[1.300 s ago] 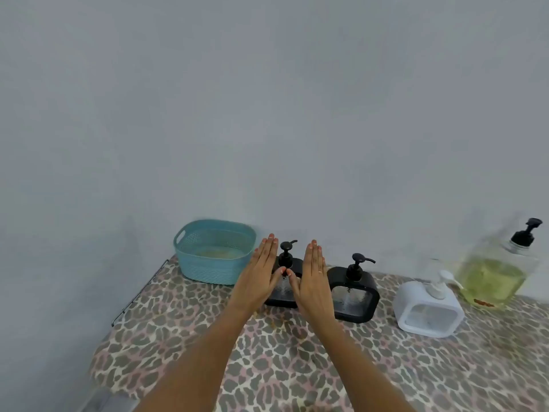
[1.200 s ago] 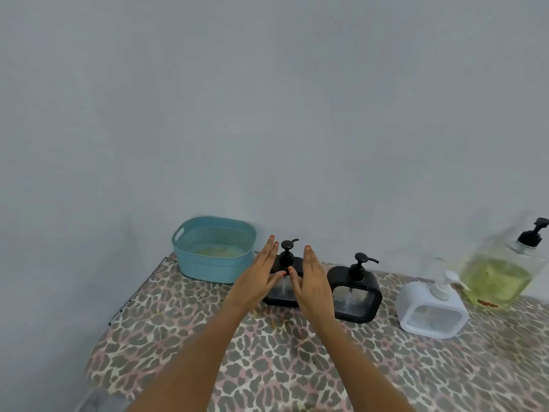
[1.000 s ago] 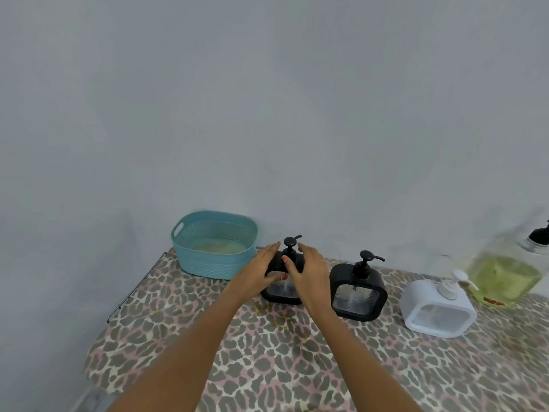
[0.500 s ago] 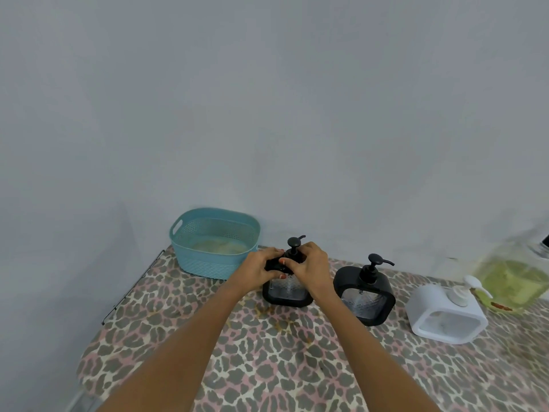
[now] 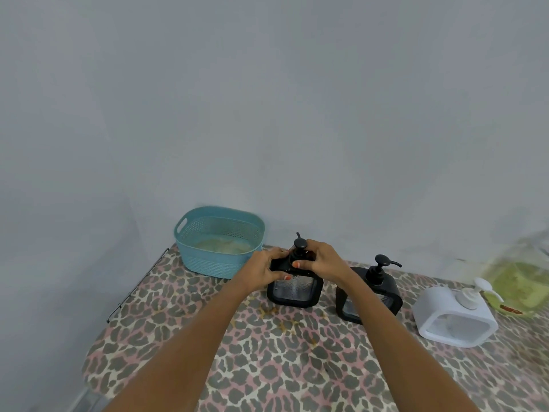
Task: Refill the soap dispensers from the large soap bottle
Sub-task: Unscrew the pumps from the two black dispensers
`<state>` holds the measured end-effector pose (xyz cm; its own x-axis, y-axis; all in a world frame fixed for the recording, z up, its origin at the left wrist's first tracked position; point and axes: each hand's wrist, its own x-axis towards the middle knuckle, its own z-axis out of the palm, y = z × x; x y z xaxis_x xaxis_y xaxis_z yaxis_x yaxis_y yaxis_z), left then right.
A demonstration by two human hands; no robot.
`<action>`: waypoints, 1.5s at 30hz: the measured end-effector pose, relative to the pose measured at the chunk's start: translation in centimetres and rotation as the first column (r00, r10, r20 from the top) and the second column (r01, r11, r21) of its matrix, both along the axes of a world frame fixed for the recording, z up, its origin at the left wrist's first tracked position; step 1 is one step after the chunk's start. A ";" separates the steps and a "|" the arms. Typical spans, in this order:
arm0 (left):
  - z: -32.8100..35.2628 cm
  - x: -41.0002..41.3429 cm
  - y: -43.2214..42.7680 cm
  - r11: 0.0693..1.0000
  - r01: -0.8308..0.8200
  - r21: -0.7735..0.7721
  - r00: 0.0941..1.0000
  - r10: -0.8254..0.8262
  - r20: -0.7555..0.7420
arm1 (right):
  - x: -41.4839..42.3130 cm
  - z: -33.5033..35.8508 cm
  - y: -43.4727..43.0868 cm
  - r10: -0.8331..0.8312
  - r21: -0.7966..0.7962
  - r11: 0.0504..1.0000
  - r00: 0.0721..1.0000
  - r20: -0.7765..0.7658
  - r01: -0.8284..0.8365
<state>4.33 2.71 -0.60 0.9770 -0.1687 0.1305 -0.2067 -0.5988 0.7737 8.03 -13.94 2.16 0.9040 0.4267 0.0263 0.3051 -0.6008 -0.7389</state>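
A second ago both hands lay flat beside the pump. Now the left hand [image 5: 264,270] takes a closed grip on the shoulder of the leftmost black dispenser [image 5: 294,289], and the right hand [image 5: 322,260] grips its pump collar. The dispenser stands upright on the surface [image 5: 267,367], near the teal basket [image 5: 219,260]. The large soap bottle [image 5: 517,278] stands far right, well apart.

Leopard-print table [image 5: 267,367], basket [image 5: 214,260], leftmost dispenser [image 5: 294,289], two other dispensers [image 5: 454,319], soap bottle [image 5: 517,281]
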 end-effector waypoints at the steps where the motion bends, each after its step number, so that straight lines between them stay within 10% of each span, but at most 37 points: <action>1: 0.0 0.0 0.0 1.000 -0.005 0.001 1.000 0.005 -0.003 | 0.1 0.1 -0.1 0.007 -0.010 1.000 1.000 -0.014 -0.007; 9: 0.1 0.0 -0.1 1.000 -0.009 0.002 1.000 0.009 -0.013 | -1.4 -0.9 1.9 -0.305 0.060 0.952 0.947 0.099 0.300; 21: 0.1 -0.2 -0.1 0.999 -0.043 -0.015 0.999 0.042 -0.023 | -0.4 -0.1 0.4 -0.068 0.136 0.987 0.991 -0.113 0.084; 45: -0.3 0.0 0.0 0.999 -0.035 0.025 0.999 0.035 0.020 | -2.2 -0.9 1.7 -0.314 0.169 0.936 0.949 0.011 0.308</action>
<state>4.32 2.74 -0.90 0.9797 -0.1377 0.1458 -0.2002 -0.6252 0.7544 5.87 -12.25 1.28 0.9879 0.1114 0.1078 0.1514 -0.5423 -0.8265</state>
